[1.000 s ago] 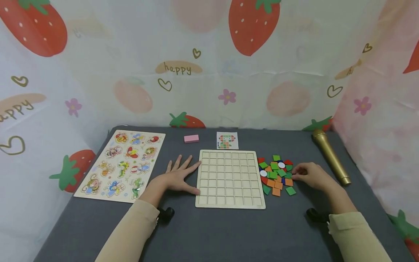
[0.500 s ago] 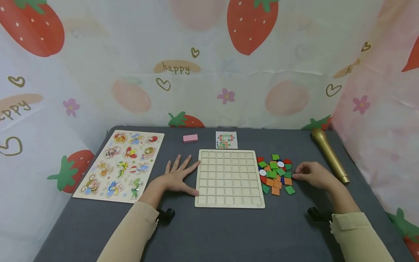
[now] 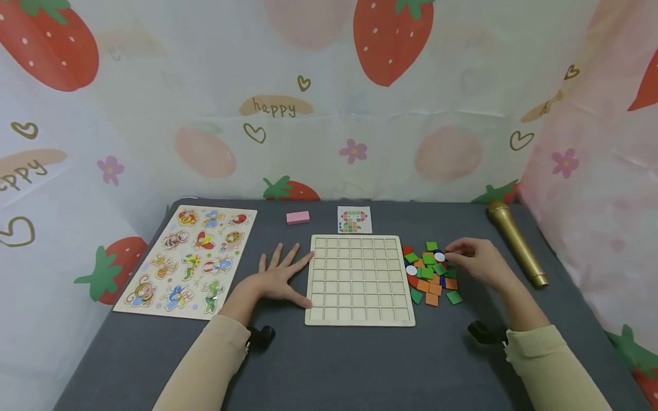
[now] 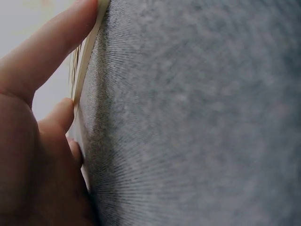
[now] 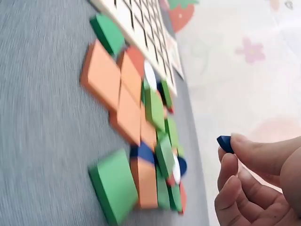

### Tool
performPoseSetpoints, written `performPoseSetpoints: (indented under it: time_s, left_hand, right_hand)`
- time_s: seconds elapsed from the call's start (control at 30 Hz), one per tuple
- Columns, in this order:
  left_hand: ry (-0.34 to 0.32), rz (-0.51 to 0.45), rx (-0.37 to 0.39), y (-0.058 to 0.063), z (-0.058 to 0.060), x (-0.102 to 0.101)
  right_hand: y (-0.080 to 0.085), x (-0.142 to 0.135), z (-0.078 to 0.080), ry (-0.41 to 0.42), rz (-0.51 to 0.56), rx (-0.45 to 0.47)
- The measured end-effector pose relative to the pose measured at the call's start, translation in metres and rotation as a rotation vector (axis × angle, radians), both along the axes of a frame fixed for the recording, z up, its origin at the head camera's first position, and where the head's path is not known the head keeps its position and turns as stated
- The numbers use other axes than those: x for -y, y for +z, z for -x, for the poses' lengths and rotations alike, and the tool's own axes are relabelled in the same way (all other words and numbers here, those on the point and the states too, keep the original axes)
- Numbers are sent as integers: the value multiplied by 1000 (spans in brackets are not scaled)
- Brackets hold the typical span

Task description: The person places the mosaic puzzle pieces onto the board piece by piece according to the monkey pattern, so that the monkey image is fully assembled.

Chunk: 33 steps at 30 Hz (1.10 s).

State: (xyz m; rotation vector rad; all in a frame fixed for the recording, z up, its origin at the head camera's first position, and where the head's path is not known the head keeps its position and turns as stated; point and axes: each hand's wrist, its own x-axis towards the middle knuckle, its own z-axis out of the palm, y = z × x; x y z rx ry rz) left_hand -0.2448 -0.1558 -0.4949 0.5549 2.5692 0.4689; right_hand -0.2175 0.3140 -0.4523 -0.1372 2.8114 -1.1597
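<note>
My left hand (image 3: 277, 281) lies with fingers spread beside the pale wooden grid board (image 3: 360, 326), thumb and index fingertips at its left edge. In the left wrist view, fingers (image 4: 59, 40) meet the board's edge (image 4: 89, 54). Between thumb and fingertips, my right hand (image 3: 480, 260) pinches a small dark blue tile (image 5: 225, 143), mostly covered by the fingertips. That hand hovers at the back right of a loose heap of tiles in green, orange, red, white and blue; a green tile (image 3: 454, 297) and an orange tile (image 3: 432, 299) lie at its front.
Behind the board lies a small pattern card (image 3: 354, 220), with a pink block (image 3: 297, 218) to its left. A board of cartoon insects (image 3: 187, 260) covers the table's left side. At the right lies a gold microphone-shaped tube (image 3: 518, 244). A strawberry-print curtain (image 3: 319, 154) hangs behind.
My right hand has gone from the heap's right side towards the back and left, its fingertips now over the tiles near a white round one. The left hand keeps its place at the board.
</note>
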Motion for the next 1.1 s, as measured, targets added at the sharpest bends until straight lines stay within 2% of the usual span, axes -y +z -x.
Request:
performPoseSetpoints:
  time_s: [0.17, 0.47, 0.73, 1.1]
  left_hand:
    - [7, -20, -7, -1, 1, 1]
    - [9, -28, -12, -1, -1, 0]
    - [16, -19, -17, -1, -2, 0]
    - [16, -7, -18, 0, -1, -1]
  right_hand:
    - [-2, 20, 5, -16, -1, 17]
    - [-15, 46, 12, 54, 12, 40]
    - [-23, 69, 19, 28, 38, 92]
    - [-29, 96, 30, 14, -53, 82]
